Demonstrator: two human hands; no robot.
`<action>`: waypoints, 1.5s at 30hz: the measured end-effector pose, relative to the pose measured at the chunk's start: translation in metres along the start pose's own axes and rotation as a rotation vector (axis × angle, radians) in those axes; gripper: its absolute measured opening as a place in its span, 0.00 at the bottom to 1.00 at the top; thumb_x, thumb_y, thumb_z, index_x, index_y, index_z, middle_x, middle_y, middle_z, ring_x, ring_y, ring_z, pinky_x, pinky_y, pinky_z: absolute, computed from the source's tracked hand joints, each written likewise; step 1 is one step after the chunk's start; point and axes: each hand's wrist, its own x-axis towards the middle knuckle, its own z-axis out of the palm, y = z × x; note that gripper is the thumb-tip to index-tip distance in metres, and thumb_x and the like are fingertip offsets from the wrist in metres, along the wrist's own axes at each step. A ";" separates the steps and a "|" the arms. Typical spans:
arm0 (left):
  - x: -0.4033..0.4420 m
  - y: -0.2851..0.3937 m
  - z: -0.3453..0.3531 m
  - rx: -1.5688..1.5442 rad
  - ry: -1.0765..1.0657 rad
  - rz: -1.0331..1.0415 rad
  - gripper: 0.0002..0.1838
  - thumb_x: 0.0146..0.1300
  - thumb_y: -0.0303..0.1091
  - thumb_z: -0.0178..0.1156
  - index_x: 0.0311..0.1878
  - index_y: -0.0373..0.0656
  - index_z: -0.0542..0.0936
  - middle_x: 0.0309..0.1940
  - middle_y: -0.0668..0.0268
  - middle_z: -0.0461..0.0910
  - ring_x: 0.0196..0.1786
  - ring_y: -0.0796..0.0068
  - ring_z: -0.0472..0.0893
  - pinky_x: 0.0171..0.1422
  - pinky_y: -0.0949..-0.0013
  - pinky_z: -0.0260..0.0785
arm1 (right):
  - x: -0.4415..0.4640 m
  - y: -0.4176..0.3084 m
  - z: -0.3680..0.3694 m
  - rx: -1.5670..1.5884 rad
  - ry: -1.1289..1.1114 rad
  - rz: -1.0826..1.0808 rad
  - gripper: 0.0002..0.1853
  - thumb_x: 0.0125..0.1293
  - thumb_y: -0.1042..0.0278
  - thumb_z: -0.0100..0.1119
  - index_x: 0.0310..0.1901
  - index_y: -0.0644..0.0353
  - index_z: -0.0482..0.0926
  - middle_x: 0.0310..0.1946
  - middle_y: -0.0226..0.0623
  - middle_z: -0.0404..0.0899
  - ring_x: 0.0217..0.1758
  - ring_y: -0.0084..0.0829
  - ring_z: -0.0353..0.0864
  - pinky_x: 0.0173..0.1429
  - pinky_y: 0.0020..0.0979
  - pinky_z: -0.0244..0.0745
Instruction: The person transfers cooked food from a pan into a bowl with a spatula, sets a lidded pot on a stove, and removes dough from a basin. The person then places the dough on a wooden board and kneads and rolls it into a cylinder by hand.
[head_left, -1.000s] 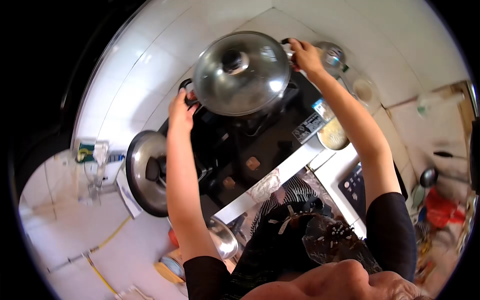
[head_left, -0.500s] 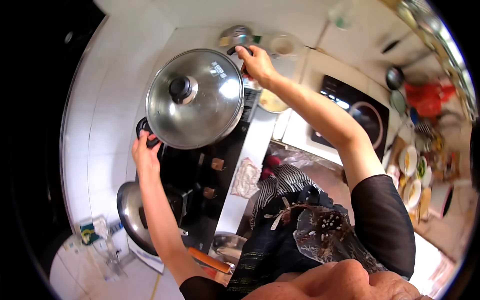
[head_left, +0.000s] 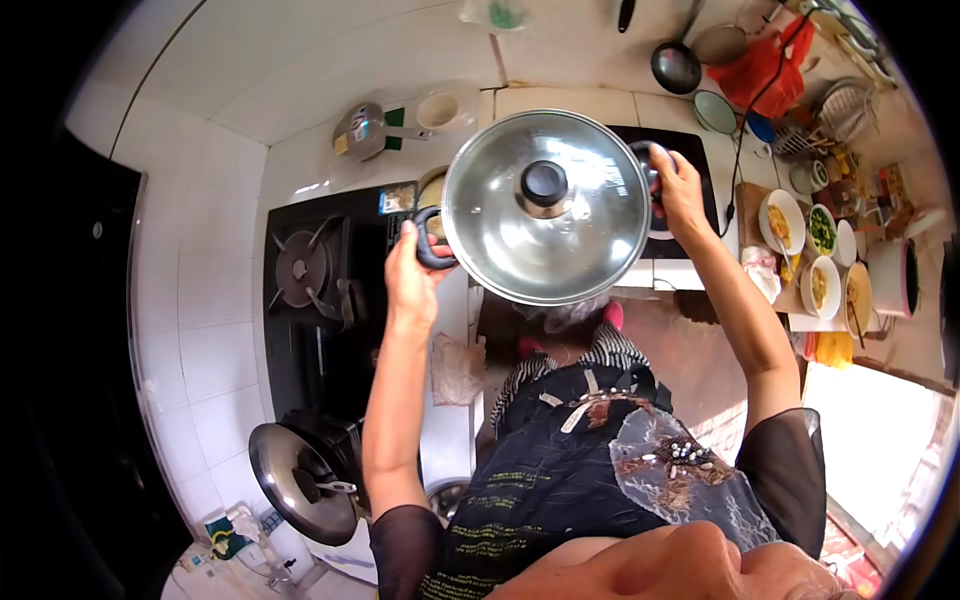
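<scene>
Domed round metal piece (head_left: pixel 295 485), lid or pan not to be told, at the lower left, beside the near end of the stove. Black gas stove (head_left: pixel 330 370), with far burner (head_left: pixel 302 270) bare; a second ago this end of the stove is overlain by the pot. Left hand (head_left: pixel 408 285): fingers closed about the left side handle (head_left: pixel 432 245), thumb uppermost. Lidded pot (head_left: pixel 548 228), one, glass-topped, with black knob (head_left: pixel 545 183): held in the air between both hands, clear of the stove, its far edge overlapping the counter in view; lid seated, as in the earlier views. Its place is changed from above the stove to the right of it, by which the burner is freed and the pot's weight is, by judgement, borne wholly by the two hands. Right hand (head_left: pixel 682 198): grip closed on the right side handle (head_left: pixel 640 152). Black cooktop (head_left: pixel 692 143), partly covered by pot and hand, contact not discernible. Bowls of food (head_left: pixel 828 308), several, grouped at far right, well apart from the pot, untouched.
</scene>
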 end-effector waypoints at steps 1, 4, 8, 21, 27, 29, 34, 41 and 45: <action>0.005 -0.015 0.018 0.013 -0.024 -0.026 0.21 0.71 0.51 0.52 0.39 0.40 0.74 0.29 0.64 0.78 0.33 0.70 0.82 0.41 0.58 0.80 | -0.001 0.003 -0.024 -0.009 0.032 0.002 0.20 0.69 0.47 0.54 0.33 0.58 0.73 0.16 0.28 0.69 0.11 0.19 0.66 0.13 0.21 0.59; 0.035 -0.051 0.035 0.028 -0.047 -0.045 0.21 0.71 0.52 0.50 0.38 0.40 0.73 0.24 0.62 0.78 0.28 0.70 0.82 0.38 0.62 0.81 | 0.008 0.037 -0.040 0.026 0.100 0.006 0.21 0.70 0.47 0.54 0.32 0.58 0.72 0.15 0.26 0.67 0.11 0.19 0.66 0.12 0.20 0.59; 0.053 -0.102 0.122 0.087 -0.048 -0.104 0.21 0.72 0.50 0.48 0.38 0.39 0.73 0.23 0.60 0.78 0.26 0.68 0.82 0.36 0.61 0.80 | 0.036 0.058 -0.125 -0.041 0.187 0.081 0.20 0.70 0.46 0.53 0.33 0.58 0.72 0.15 0.27 0.68 0.12 0.19 0.68 0.13 0.20 0.61; 0.100 -0.138 0.178 0.261 0.036 -0.098 0.18 0.70 0.48 0.53 0.37 0.40 0.72 0.21 0.67 0.74 0.23 0.75 0.78 0.33 0.64 0.78 | 0.070 0.127 -0.157 0.081 0.193 0.104 0.24 0.70 0.43 0.52 0.36 0.61 0.71 0.17 0.31 0.70 0.12 0.22 0.69 0.13 0.23 0.63; 0.107 -0.133 0.171 0.229 0.004 -0.097 0.15 0.71 0.44 0.51 0.35 0.40 0.72 0.19 0.64 0.76 0.24 0.72 0.78 0.33 0.67 0.75 | 0.067 0.132 -0.144 -0.019 0.270 0.089 0.23 0.71 0.44 0.51 0.36 0.61 0.72 0.16 0.31 0.70 0.12 0.22 0.68 0.14 0.24 0.63; 0.106 -0.140 0.176 0.206 -0.010 -0.093 0.15 0.72 0.43 0.50 0.35 0.40 0.72 0.19 0.64 0.76 0.25 0.72 0.79 0.33 0.66 0.76 | 0.073 0.132 -0.152 -0.058 0.276 0.104 0.23 0.71 0.44 0.51 0.36 0.61 0.73 0.16 0.31 0.69 0.12 0.21 0.68 0.14 0.24 0.63; 0.102 -0.143 0.172 0.229 -0.058 -0.057 0.16 0.72 0.43 0.50 0.35 0.39 0.73 0.20 0.64 0.77 0.25 0.72 0.79 0.33 0.67 0.77 | 0.078 0.138 -0.154 -0.084 0.273 0.066 0.23 0.70 0.44 0.51 0.37 0.61 0.74 0.17 0.30 0.69 0.13 0.21 0.68 0.15 0.24 0.63; 0.114 -0.155 0.161 0.473 -0.111 0.106 0.19 0.71 0.48 0.54 0.42 0.39 0.78 0.27 0.66 0.81 0.32 0.77 0.78 0.41 0.70 0.70 | 0.086 0.145 -0.154 -0.217 0.354 -0.017 0.23 0.69 0.44 0.52 0.38 0.61 0.75 0.17 0.32 0.72 0.16 0.23 0.72 0.19 0.26 0.68; 0.115 -0.147 0.166 0.530 -0.083 0.083 0.18 0.70 0.46 0.55 0.41 0.38 0.79 0.26 0.66 0.82 0.31 0.79 0.77 0.42 0.71 0.67 | 0.093 0.149 -0.155 -0.403 0.377 -0.210 0.20 0.72 0.52 0.48 0.54 0.59 0.76 0.38 0.42 0.80 0.27 0.27 0.80 0.36 0.30 0.76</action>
